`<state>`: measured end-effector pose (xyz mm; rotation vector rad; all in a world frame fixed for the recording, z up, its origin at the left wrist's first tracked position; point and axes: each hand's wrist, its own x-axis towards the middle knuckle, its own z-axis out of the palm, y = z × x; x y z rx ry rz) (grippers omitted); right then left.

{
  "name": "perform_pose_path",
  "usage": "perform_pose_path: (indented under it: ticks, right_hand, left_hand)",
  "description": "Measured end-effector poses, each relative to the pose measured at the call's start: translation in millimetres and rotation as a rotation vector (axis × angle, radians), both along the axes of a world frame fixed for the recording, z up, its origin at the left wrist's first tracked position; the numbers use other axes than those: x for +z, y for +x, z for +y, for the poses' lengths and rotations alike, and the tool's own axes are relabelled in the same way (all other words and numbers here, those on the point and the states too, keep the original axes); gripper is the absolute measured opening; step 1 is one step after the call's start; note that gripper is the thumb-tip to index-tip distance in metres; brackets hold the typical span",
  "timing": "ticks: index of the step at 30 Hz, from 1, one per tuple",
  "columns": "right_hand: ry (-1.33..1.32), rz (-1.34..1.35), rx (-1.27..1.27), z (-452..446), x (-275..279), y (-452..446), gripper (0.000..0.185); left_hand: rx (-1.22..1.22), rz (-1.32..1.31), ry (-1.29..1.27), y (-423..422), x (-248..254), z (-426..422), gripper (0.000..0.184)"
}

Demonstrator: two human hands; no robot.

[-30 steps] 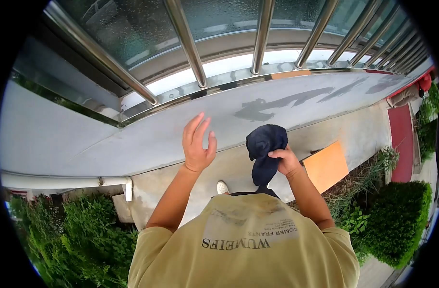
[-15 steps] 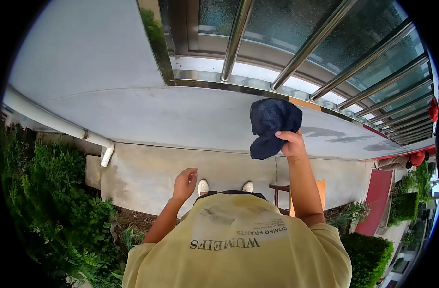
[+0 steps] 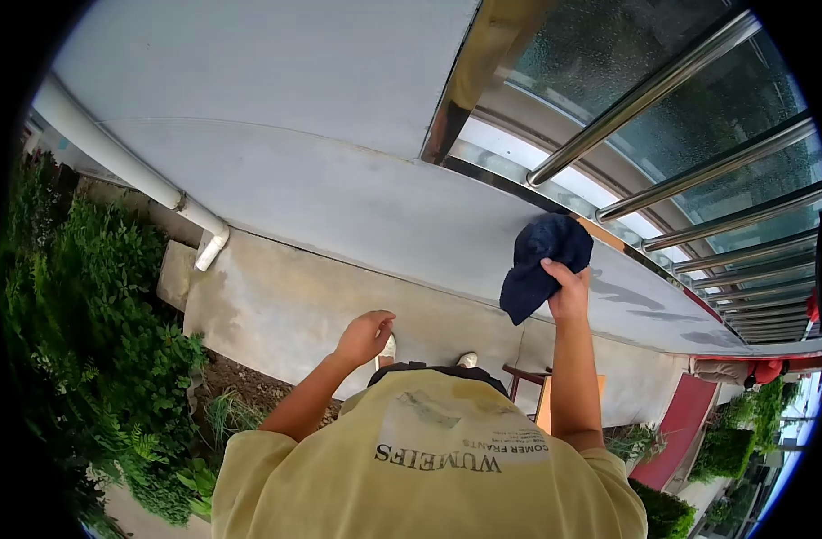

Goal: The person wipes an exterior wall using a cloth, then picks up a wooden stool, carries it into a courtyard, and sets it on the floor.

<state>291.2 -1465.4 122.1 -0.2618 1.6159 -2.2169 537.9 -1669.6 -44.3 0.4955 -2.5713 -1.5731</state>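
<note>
A dark navy cloth [image 3: 547,256], bunched up with one corner hanging down, is gripped in my right hand [image 3: 569,289]. My thumb lies over the cloth, while most of the fingers are hidden. In view, the cloth overlaps the wall just below the metal-barred window; I cannot tell whether it touches the wall. Low in front of my body on the left, my left hand [image 3: 366,334] holds nothing visible, its fingers loosely bent and not clenched.
Shiny metal bars [image 3: 644,99] cross the wet window glass [image 3: 698,153]. A grey wall [image 3: 276,162] runs above the concrete walkway [image 3: 276,296]. On the left are a white drainpipe [image 3: 114,144] and green plants [image 3: 96,314]. An orange-brown board [image 3: 544,409] stands by my right arm.
My view has turned, so the window sits farther right and tilts more. My right hand, still holding the cloth, appears slightly lower and to the right. My left hand appears slightly to the right.
</note>
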Motion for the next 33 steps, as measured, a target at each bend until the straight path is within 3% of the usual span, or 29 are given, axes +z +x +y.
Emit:
perform_pose_path:
  ticks: [6,18,22,27,32,33]
  right_hand:
    - [0.016,0.149,-0.195,-53,-25,12,0.041]
    - [0.159,0.009,0.111,-203,-29,58,0.040]
    - [0.297,0.018,0.494,-254,-37,62,0.041]
    - [0.295,0.437,0.634,-227,-9,92,0.066]
    - [0.524,0.930,0.243,-181,64,83,0.056]
    - [0.543,1.199,0.055,-180,60,70,0.053]
  left_hand:
    - [0.054,0.077,-0.017,2,-1,-21,0.018]
    - [0.158,0.018,0.109,43,-18,-24,0.021]
    - [0.220,0.069,0.117,39,-9,-28,0.021]
    - [0.341,0.204,0.137,36,4,-39,0.019]
    - [0.373,0.121,0.193,52,13,-39,0.019]
    - [0.374,0.130,0.184,53,5,-37,0.018]
